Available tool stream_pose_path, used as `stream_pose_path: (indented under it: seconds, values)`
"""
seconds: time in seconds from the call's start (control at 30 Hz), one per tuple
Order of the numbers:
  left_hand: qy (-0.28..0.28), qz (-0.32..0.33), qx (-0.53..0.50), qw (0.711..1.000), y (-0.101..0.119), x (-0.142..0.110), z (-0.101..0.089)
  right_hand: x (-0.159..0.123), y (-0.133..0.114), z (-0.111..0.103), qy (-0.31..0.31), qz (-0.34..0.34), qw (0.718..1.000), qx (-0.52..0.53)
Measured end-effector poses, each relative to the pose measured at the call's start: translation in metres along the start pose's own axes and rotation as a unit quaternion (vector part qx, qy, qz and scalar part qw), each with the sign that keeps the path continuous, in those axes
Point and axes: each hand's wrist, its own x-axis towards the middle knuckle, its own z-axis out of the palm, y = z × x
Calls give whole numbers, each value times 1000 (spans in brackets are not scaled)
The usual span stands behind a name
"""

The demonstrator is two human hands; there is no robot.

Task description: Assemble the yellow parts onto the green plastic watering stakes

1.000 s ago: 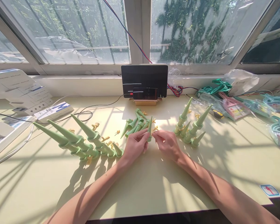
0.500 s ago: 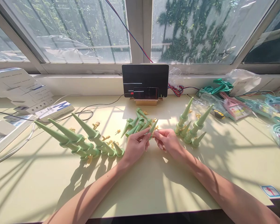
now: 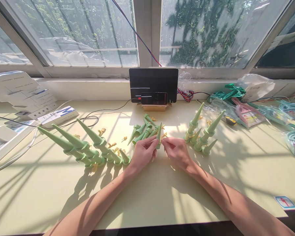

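Note:
Near the table's middle, my left hand [image 3: 145, 149] pinches a green plastic watering spike [image 3: 159, 133], its tip pointing up. Just to its right, my right hand [image 3: 176, 150] has thumb and fingertips pressed together beside the spike's lower end; whatever lies between them is too small to make out. Behind my hands lies a loose pile of green spikes [image 3: 144, 130] with small yellow valves [image 3: 164, 135] around it. Upright spikes are grouped to the left [image 3: 88, 147] and to the right [image 3: 203, 137], some stacked into each other, with yellow valves among them.
A tablet [image 3: 153, 80] with a phone [image 3: 154, 98] before it leans on a cardboard stand at the back. White boxes [image 3: 19, 91] and cables are at the left. Bagged items [image 3: 248, 111] and a black-and-yellow tool [image 3: 230, 121] lie at the right. Windows rise behind.
The spike in my left hand leaned to the right half a second ago and is nearly upright again now. My right fingers turned slightly beside it. The groups of spikes stayed put.

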Motion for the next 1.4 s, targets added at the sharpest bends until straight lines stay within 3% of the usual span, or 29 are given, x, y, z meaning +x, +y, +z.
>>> stream_pose_path:
  seconds: [0.43, 0.67, 0.97, 1.17, 1.4]
  values:
    - [2, 32, 10, 999, -5, 2, -1, 2, -4, -1, -29, 71, 996, 40]
    - [-14, -7, -44, 999, 1, 4, 0, 2, -9, 1, -26, 89, 992, 90]
    - [-91, -52, -155, 982, -1, 2, 2, 0, -12, 3, 1, 37, 994, 105]
    - [-117, -63, -148, 980, -2, 1, 2, -2, -11, 2, 1, 1, 999, 53]
    - [-117, -69, -134, 982, -2, 1, 2, -3, -10, 3, -7, 8, 999, 51]
